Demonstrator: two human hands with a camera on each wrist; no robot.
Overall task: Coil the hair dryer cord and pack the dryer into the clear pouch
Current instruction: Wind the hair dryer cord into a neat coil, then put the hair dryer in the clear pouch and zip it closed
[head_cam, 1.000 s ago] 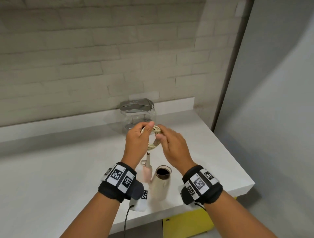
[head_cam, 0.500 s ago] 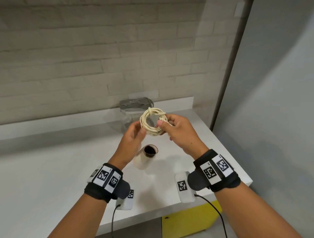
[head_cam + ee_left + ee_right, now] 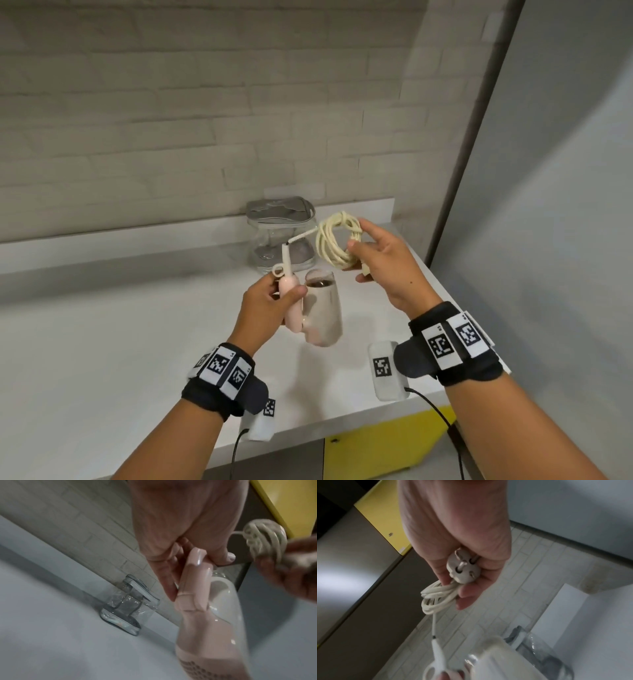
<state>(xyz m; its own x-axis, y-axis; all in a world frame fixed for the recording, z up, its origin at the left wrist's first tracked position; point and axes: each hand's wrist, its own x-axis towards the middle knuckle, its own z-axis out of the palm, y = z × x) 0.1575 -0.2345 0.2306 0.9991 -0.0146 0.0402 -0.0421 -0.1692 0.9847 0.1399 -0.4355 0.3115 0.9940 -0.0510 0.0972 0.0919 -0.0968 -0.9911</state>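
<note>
The hair dryer [image 3: 320, 315] handle is gripped by the left hand [image 3: 262, 305] before the clear pouch [image 3: 279, 236]; the coiled cord [image 3: 337, 243] and plug [image 3: 462, 570] are held in the right hand's [image 3: 387, 267] curled grip.

The left hand [image 3: 265, 301], no longer at the coiled cord [image 3: 337, 241], is now gripping the pink handle of the hair dryer [image 3: 320, 308] and lifting it off the counter [image 3: 120, 342]. The right hand [image 3: 385, 263] alone is carrying the coil with the plug [image 3: 462, 568], swinging it rightward and away from the clear pouch [image 3: 279, 240].
</note>
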